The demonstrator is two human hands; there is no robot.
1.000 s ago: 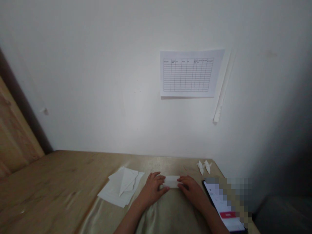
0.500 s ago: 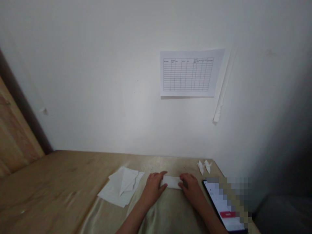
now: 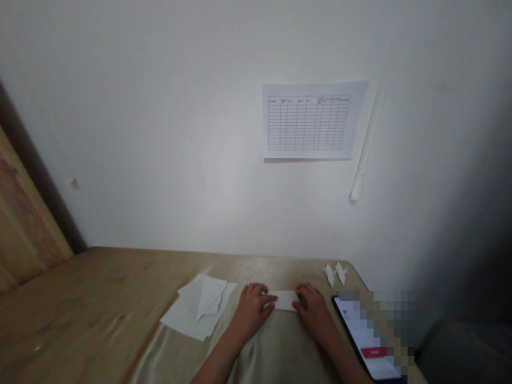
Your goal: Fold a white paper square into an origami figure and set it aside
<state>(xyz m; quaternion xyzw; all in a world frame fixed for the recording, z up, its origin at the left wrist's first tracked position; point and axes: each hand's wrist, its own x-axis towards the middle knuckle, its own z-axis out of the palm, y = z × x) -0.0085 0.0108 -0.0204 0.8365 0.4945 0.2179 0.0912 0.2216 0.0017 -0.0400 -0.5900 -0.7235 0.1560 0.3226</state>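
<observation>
A white strip of folded paper (image 3: 285,300) lies flat on the cloth-covered table, between my two hands. My left hand (image 3: 253,304) grips its left end, with the index finger stretched over the top face and the thumb at the near edge. At the other end, my right hand (image 3: 312,306) has its fingers curled and its thumb against the near corner, closed on the paper. Both ends of the strip are partly hidden under the fingers.
Several white paper sheets (image 3: 188,314) lie loosely stacked to the left, a folded piece on top. Two small folded paper shapes (image 3: 329,275) sit near the back right corner. A phone (image 3: 366,336) with its screen lit lies on the right. Behind the table, a printed chart (image 3: 306,122) hangs on the wall.
My left index finger has come down from beyond the paper's far edge onto its top face. My right hand has barely moved, and the strip stays in place.
</observation>
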